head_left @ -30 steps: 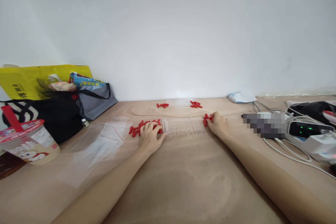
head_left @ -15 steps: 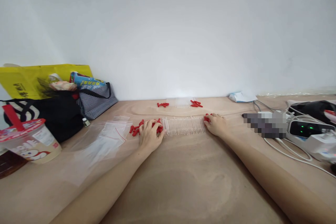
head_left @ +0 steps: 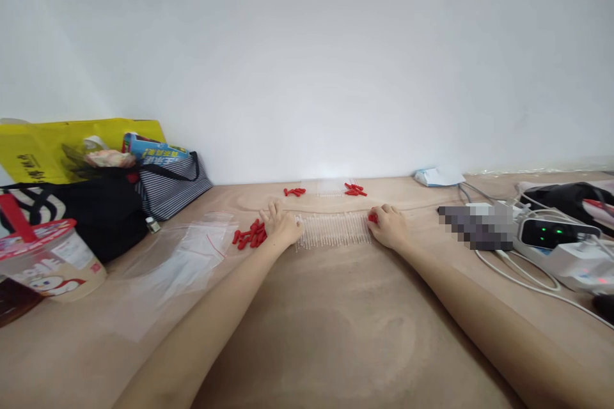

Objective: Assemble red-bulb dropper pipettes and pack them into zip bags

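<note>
A row of thin whitish sticks (head_left: 334, 230) lies side by side across the middle of the table. At its left end, my left hand (head_left: 281, 225) is open with the fingers apart, beside a pile of small red pieces (head_left: 250, 234) that look like uninflated balloons. My right hand (head_left: 392, 227) is at the row's right end, its fingers curled around a few red pieces (head_left: 373, 216) partly hidden by them. Farther back lie two small red groups, one on the left (head_left: 294, 192) and one on the right (head_left: 355, 189), with a clear bag of sticks (head_left: 330, 188) between them.
Clear zip bags (head_left: 192, 262) lie left of the red pile. Beyond them stand a lidded drink cup (head_left: 71, 268), a black bag (head_left: 105, 211) and a striped bag (head_left: 167, 188). On the right are a digital clock (head_left: 556, 231), white cables (head_left: 522, 275) and a tissue pack (head_left: 437, 177).
My left hand has come off the red pieces and moved slightly up and right, its fingers spreading. The right hand stays at the row's right end. The whole view has shifted a little.
</note>
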Available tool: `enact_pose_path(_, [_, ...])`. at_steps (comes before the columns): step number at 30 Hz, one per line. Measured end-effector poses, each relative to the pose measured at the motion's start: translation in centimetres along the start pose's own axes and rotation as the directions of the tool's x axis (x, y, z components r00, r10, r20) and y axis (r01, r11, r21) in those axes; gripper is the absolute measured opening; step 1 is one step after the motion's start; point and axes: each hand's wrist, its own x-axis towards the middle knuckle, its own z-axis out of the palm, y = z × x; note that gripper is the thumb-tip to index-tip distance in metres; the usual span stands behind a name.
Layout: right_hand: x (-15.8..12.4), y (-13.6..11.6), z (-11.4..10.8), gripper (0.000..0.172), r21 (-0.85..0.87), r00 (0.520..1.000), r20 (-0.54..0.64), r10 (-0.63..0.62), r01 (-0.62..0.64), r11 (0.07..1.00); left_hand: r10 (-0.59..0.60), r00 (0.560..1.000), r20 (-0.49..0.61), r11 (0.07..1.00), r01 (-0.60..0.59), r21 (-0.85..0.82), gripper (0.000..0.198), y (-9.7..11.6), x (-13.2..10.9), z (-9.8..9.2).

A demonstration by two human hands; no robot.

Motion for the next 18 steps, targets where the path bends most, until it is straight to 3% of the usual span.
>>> enact_pose_path(13, [-0.1, 0.0, 1.2, 0.010, 0.199, 0.969, -0.243, -0.043, 0.093, 0.976, -0.087, 0.987, 0.136, 0.996, 0.091, -0.017, 0.039, 1.2, 0.9, -0.9])
enact_pose_path(18, [-0.3, -0.3, 0.4, 0.021, 0.355, 0.937, -0.349, -0.005, 0.137, 0.925, -0.050, 0.994, 0.102, 0.996, 0.057, -0.066, 0.034, 1.4, 0.7, -1.3])
